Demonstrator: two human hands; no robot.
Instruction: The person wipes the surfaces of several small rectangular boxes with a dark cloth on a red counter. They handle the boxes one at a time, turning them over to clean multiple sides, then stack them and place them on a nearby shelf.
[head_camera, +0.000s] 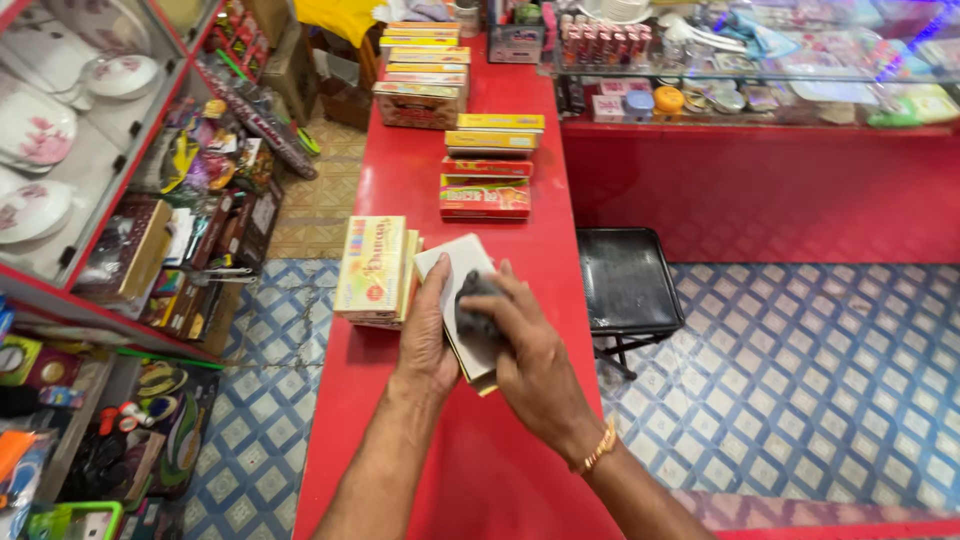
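Forearms come up from the bottom edge of the frame, and both hands meet near the centre, over a long red counter (470, 440). The left hand (428, 335) lies with its fingers stretched along the left edge of a flat white box (462, 268) and holds it steady; the palm rests on the counter side of the box. The right hand (530, 345) has a gold bracelet (598, 448) at the wrist, and it is closed around a dark grey cloth (478, 310), which it presses on the white top of the box. The box lies flat on the counter, a little tilted, with one yellow edge visible at its lower right corner.

Just beside the box, to the left, stands a small stack of yellow packs (375, 270), touching or almost touching it.

Higher in the frame, along the same counter, more flat boxes (486, 170) in red and yellow lie in low piles, and further up another pile (420, 75) stands near the top edge. To the right of the counter a black stool (625, 285) stands on the blue patterned floor. At the left side, shelves with plates (40, 130) and many colourful packets fill the frame. In the upper right a glass showcase (760, 75) holds small goods.
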